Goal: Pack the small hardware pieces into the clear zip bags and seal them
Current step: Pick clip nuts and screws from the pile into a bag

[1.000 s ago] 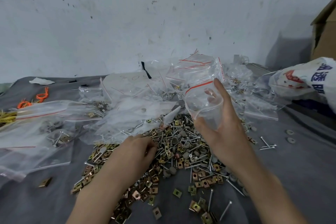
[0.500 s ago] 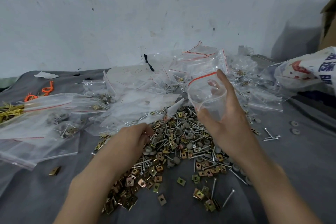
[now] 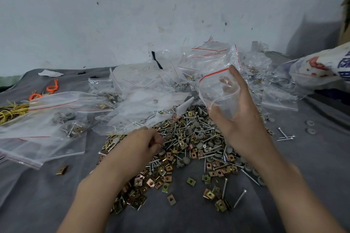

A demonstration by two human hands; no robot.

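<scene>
A heap of small hardware (image 3: 191, 143) lies on the grey cloth: brass square clips, silver screws and grey round caps. My right hand (image 3: 240, 123) holds a clear zip bag (image 3: 217, 92) with a red seal strip above the heap, thumb and fingers spreading its mouth open. The bag looks empty. My left hand (image 3: 142, 145) rests on the left side of the heap, fingers curled and pinching small pieces that I cannot make out.
Filled and empty clear zip bags (image 3: 62, 119) lie at the left and along the back by the wall. Yellow and orange ties (image 3: 13, 111) sit far left. A printed white sack (image 3: 320, 66) lies at right. Loose screws and caps (image 3: 286, 135) are scattered right.
My left hand has crept up and left along the heap with its fingers closing on pieces. My right hand keeps the bag held open in about the same place.
</scene>
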